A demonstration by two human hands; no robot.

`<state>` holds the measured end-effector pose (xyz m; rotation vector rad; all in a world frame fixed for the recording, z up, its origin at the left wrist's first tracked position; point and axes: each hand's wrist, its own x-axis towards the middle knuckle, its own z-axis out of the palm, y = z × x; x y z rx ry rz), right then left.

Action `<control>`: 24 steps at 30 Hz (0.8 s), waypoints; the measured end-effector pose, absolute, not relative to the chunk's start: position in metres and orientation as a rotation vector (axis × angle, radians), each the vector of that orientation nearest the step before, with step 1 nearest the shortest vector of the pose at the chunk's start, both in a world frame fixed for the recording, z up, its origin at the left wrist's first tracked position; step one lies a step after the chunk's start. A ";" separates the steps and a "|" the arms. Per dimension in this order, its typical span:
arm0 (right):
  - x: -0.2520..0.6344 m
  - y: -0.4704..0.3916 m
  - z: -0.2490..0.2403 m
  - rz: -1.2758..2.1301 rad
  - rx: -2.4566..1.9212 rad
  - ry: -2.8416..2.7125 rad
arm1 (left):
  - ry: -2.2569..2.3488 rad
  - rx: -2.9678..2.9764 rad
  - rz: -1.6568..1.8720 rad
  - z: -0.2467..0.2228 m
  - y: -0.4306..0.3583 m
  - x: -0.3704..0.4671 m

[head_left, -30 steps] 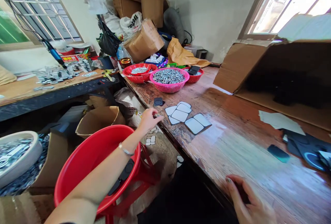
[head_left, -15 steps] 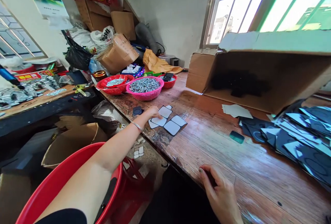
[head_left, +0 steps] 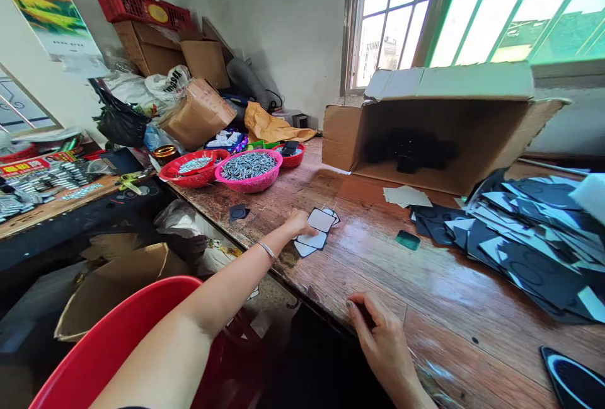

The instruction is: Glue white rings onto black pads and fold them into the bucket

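My left hand (head_left: 299, 224) is closed at the near edge of several white cards with dark borders (head_left: 322, 220), which overlap on the wooden table (head_left: 359, 270). Its thumb lies against the cards. My right hand (head_left: 378, 327) rests at the table's front edge, fingers curled with the thumb close to the index finger; whether anything is inside cannot be made out. A small dark piece (head_left: 239, 212) lies left of the cards. A dark green card (head_left: 408, 240) lies to their right.
Pink bowl of metal pieces (head_left: 250, 171) and red bowls (head_left: 189, 168) stand at the back left. An open cardboard box (head_left: 343, 138) lies behind. A heap of dark and white sheets (head_left: 534, 239) covers the right. A red tub (head_left: 113, 327) stands below left.
The spread cards are now gathered into a tighter overlapping group by my left hand. The view has shifted, and a dark piece with a pale ring now shows at lower right.
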<state>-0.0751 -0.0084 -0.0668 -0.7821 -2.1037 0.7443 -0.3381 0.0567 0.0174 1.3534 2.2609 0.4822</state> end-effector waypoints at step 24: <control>0.120 -0.118 -0.054 1.333 -1.381 -1.269 | 1.041 1.611 0.086 -0.011 -0.069 -0.083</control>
